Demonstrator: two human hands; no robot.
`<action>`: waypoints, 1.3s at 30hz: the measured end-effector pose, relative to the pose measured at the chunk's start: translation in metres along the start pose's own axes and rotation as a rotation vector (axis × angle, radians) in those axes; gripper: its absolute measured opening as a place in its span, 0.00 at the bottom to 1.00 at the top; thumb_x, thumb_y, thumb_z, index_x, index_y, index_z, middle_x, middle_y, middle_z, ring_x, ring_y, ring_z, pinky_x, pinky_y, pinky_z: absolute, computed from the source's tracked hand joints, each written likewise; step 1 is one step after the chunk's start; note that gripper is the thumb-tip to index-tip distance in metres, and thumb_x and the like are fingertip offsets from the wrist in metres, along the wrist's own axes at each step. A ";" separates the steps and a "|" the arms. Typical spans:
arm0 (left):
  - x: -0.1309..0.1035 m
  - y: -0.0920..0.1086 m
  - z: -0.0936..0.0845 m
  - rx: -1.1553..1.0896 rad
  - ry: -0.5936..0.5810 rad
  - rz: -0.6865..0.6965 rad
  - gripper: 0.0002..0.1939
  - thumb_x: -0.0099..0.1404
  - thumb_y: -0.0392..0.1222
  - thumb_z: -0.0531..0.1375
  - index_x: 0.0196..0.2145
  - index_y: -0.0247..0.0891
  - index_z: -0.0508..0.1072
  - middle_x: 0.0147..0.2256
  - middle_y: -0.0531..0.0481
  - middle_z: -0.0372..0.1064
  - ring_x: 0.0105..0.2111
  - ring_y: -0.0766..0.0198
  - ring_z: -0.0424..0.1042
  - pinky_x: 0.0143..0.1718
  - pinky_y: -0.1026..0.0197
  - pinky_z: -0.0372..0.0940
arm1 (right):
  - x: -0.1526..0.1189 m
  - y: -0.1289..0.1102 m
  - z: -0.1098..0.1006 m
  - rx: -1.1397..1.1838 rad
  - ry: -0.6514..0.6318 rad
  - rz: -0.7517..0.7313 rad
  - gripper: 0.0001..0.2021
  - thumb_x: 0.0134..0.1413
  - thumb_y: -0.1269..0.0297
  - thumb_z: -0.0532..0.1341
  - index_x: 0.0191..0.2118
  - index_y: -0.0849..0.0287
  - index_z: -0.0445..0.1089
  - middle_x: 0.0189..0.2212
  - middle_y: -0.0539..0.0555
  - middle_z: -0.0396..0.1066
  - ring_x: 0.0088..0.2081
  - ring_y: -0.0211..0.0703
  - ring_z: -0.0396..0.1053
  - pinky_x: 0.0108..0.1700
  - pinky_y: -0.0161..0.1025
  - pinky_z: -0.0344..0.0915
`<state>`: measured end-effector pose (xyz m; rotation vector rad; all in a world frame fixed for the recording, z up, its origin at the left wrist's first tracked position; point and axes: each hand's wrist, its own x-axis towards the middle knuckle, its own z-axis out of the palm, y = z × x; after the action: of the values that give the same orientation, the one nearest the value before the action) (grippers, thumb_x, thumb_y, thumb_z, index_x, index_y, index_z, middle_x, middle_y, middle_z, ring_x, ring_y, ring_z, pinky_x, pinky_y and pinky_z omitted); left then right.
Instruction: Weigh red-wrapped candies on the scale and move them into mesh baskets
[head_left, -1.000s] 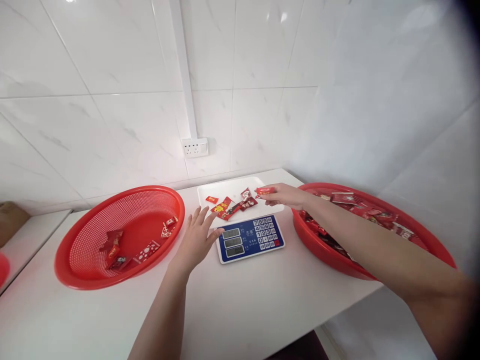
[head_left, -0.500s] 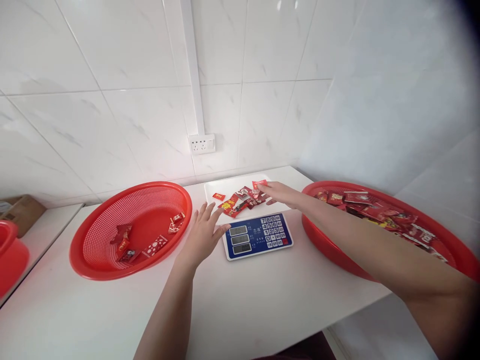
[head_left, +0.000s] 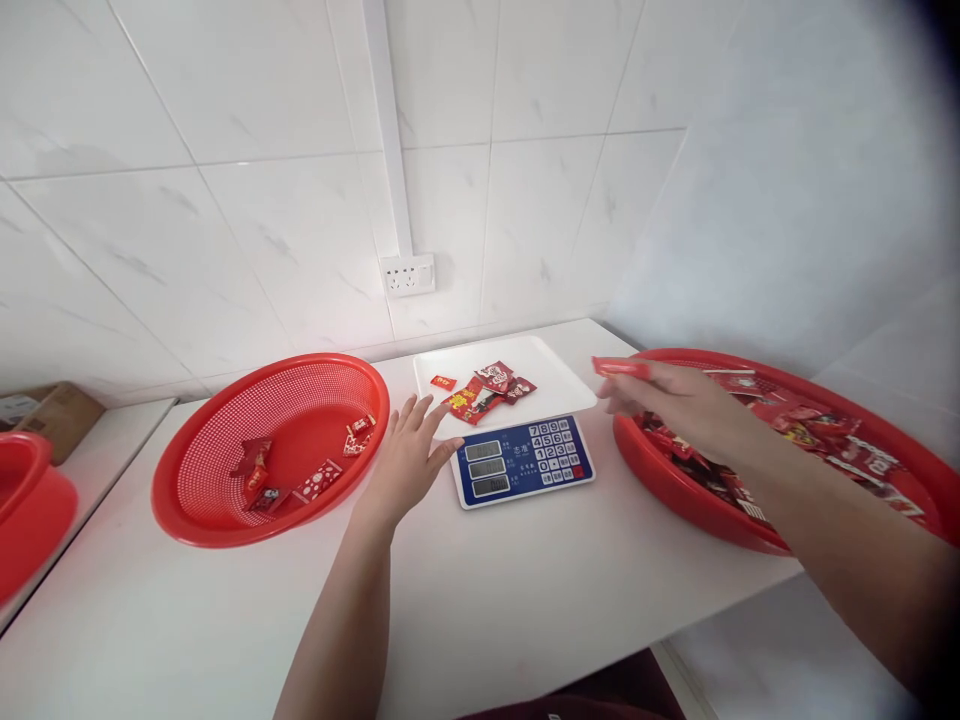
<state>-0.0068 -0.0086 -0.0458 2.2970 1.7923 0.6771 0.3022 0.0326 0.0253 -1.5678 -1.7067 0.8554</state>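
Observation:
My right hand [head_left: 679, 400] pinches a small red snack packet [head_left: 621, 367] above the left rim of the right red basket [head_left: 675, 505]. Many red packets [head_left: 817, 430] fill that basket. Fingers spread, my left hand [head_left: 409, 465] holds nothing and hovers at the left edge of a blue-faced digital scale [head_left: 525, 462]. On the scale's white pan [head_left: 536, 355] lie several red snack packets [head_left: 472, 400], some overlapping, and one small red packet [head_left: 443, 382] apart from them.
At left, a red perforated basket [head_left: 195, 440] holds several packets. Another red container [head_left: 34, 520] and a cardboard box [head_left: 67, 420] stand farther left. A tiled wall with a power socket [head_left: 409, 274] rises behind the white table [head_left: 465, 620].
My right hand has moved right, from over the pan to the right basket's edge, with a red packet in it. Fewer packets lie on the pan. My left hand stays nearly in place.

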 end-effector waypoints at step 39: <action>-0.064 0.084 0.068 -0.778 -0.425 -0.279 0.13 0.66 0.44 0.54 0.45 0.40 0.72 0.41 0.47 0.73 0.40 0.62 0.70 0.41 0.61 0.64 | -0.097 0.115 0.140 0.338 -0.540 -0.159 0.20 0.62 0.49 0.45 0.26 0.56 0.60 0.23 0.49 0.65 0.26 0.39 0.64 0.31 0.37 0.61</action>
<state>0.0855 -0.0819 -0.0905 1.4996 1.2952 0.6246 0.2585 -0.0607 -0.1532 -1.0137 -1.8853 1.4893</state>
